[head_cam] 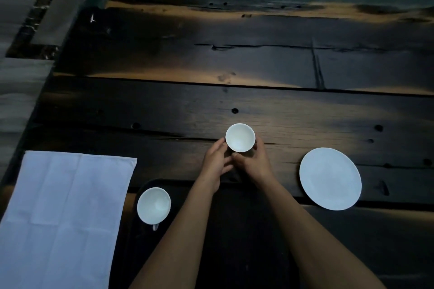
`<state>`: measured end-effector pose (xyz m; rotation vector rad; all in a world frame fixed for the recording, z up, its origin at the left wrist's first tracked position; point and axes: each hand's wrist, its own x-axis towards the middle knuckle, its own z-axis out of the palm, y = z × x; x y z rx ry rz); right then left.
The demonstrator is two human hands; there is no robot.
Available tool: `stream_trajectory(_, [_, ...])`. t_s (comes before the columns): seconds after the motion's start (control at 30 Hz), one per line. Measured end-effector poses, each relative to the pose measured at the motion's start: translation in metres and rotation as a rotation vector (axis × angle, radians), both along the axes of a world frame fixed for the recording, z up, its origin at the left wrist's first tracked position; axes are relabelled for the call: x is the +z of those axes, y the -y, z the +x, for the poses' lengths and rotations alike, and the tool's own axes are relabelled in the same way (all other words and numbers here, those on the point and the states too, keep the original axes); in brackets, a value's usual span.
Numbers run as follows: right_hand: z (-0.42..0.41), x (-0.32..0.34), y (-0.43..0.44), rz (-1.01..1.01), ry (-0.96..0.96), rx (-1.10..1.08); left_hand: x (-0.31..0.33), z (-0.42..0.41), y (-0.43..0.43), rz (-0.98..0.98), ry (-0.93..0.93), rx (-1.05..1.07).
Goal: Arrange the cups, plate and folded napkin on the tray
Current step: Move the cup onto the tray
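Note:
A small white cup is at the middle of the dark wooden table, just beyond the far edge of a dark tray. My left hand and my right hand both grip its sides from below. A second white cup with a handle stands on the tray's far left corner. To the right of the tray a white plate lies on the table. A white napkin lies spread flat at the left, with fold creases showing.
The plank table stretches far ahead, with gaps and knot holes. Its left edge runs diagonally past the napkin, with grey floor beyond. The lighting is dim.

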<state>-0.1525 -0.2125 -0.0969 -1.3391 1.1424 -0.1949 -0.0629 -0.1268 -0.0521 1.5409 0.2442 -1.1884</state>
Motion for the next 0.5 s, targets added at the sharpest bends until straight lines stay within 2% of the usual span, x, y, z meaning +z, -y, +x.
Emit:
stream_trajectory(0.23, [-0.008, 0.005, -0.004, -0.038, -0.021, -0.004, 0.01, -0.013, -0.01, -0.032, 0.029, -0.042])
stream_trajectory(0.5, [-0.055, 0.026, -0.034, -0.065, 0.054, -0.012, 0.018, -0.061, -0.05, -0.085, 0.059, -0.014])
